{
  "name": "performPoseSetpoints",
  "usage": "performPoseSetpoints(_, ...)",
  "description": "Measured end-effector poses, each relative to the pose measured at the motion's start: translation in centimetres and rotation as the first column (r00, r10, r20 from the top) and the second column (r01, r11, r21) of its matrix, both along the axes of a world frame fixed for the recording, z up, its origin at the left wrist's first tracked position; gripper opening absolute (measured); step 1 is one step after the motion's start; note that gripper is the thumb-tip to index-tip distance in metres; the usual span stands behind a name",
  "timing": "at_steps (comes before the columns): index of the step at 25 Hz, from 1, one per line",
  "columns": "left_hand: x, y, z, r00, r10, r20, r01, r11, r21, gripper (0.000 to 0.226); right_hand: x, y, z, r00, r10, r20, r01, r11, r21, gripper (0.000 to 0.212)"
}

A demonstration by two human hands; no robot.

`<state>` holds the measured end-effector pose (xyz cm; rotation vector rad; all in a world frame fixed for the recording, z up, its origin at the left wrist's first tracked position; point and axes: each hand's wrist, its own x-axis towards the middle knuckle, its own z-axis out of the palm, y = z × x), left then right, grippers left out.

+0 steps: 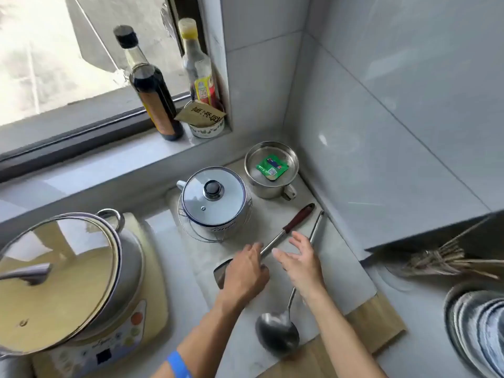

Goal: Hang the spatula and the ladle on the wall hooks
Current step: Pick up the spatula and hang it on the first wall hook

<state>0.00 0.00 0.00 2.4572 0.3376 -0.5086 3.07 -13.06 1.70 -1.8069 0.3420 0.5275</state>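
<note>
The spatula point(275, 242) and the ladle point(286, 309) are laid side by side on the counter point(341, 271), handles pointing far right. The spatula's shaft is covered by the left hand point(245, 271), its grip hidden. The right hand point(298, 259) is spread above the ladle's handle, near a lidded pot point(215, 200).

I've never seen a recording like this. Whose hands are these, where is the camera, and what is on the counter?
There is no machine: a person wears a camera on the head, looking down at a kitchen counter. The left hand rests over the spatula, near its blade; whether it grips is unclear. The right hand hovers open above the ladle. Both tools lie flat, not yet hung. Nearby stand a lidded pot, a steel cup and a cooker.
</note>
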Motion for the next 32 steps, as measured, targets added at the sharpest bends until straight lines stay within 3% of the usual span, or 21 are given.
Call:
performPoseSetpoints(6,3.2,-1.1,-3.6,0.999,-0.02,0.05,0.014,0.994,0.11,0.012,1.6,0.1,-3.4,0.997,-0.048,-0.063,0.05,0.998,0.035,0.058)
performPoseSetpoints(12,4.4,-0.8,-3.8,0.997,-0.074,-0.029,0.077,0.988,0.135,0.021,1.4,0.0,-5.0,0.987,-0.143,-0.072,0.137,0.987,-0.084,0.044)
performPoseSetpoints(15,3.2,0.0,-3.0,0.997,-0.061,0.046,0.056,0.994,0.096,0.015,2.0,0.1,-4.5,0.977,-0.195,-0.085,0.181,0.973,-0.144,0.053)
performPoseSetpoints(17,1.7,0.8,-1.9,0.992,-0.025,0.122,0.014,0.996,0.088,0.009,2.7,0.7,-3.4,0.962,-0.24,-0.13,0.24,0.971,-0.014,0.05)
performPoseSetpoints(20,-0.3,1.7,0.8,0.98,0.004,0.201,-0.017,0.998,0.059,0.009,3.2,2.3,-0.3,0.963,-0.228,-0.145,0.252,0.95,0.186,0.011)
performPoseSetpoints(22,-0.7,2.0,2.9,0.966,0.014,0.257,-0.011,1.0,-0.013,0.004,2.9,2.9,1.8,0.98,-0.187,-0.071,0.198,0.958,0.206,0.011)
performPoseSetpoints(25,-0.3,2.6,7.7,0.904,0.033,0.426,0.031,0.989,-0.143,0.005,3.0,3.0,7.5,0.962,-0.212,0.171,0.174,0.962,0.212,0.012)
performPoseSetpoints(29,3.4,2.5,16.4,0.742,0.072,0.667,0.096,0.973,-0.211,0.006,5.5,3.2,19.3,0.823,-0.202,0.531,0.141,0.978,0.153,0.01)
performPoseSetpoints(32,7.2,1.0,22.7,0.656,0.072,0.751,0.146,0.964,-0.22,0.008,7.9,2.5,27.2,0.701,-0.184,0.689,0.167,0.982,0.092,0.017)
